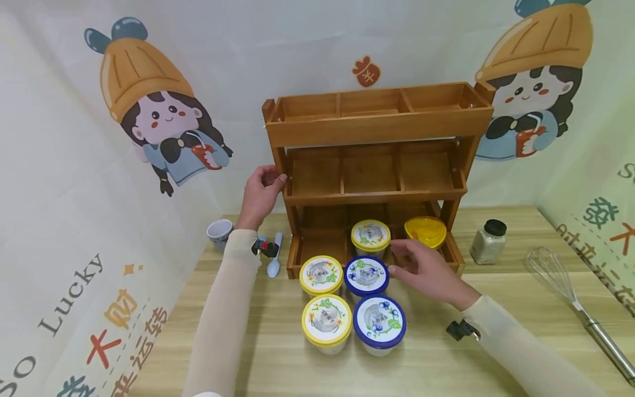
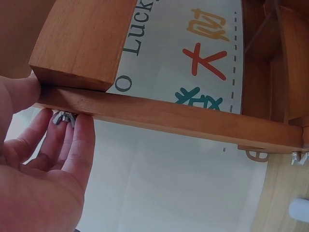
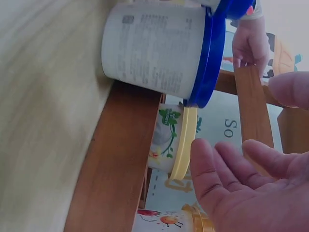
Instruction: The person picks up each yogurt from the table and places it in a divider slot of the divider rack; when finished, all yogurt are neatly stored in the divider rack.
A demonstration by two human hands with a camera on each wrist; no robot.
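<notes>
My left hand [image 1: 260,193] grips the left side post of a three-tier wooden rack [image 1: 379,131]. Its thumb and fingers lie on opposite sides of the post [image 2: 159,112], around a metal wing nut [image 2: 64,117]. On the bottom tier's middle section stands a yellow-lidded tub [image 1: 370,236]. Just right of that tub is my right hand [image 1: 428,270], fingers spread and holding nothing. Before the rack stand two yellow-lidded tubs, one near [image 1: 327,320] and one farther back [image 1: 321,274], beside two blue-lidded tubs, near [image 1: 379,321] and far [image 1: 366,274].
A container with a yellow lid [image 1: 426,230] sits in the bottom tier's right section. Left of the rack are a cup [image 1: 220,232] and a spoon [image 1: 274,263]. To the right stand a black-capped jar [image 1: 488,242] and a lying whisk [image 1: 590,322].
</notes>
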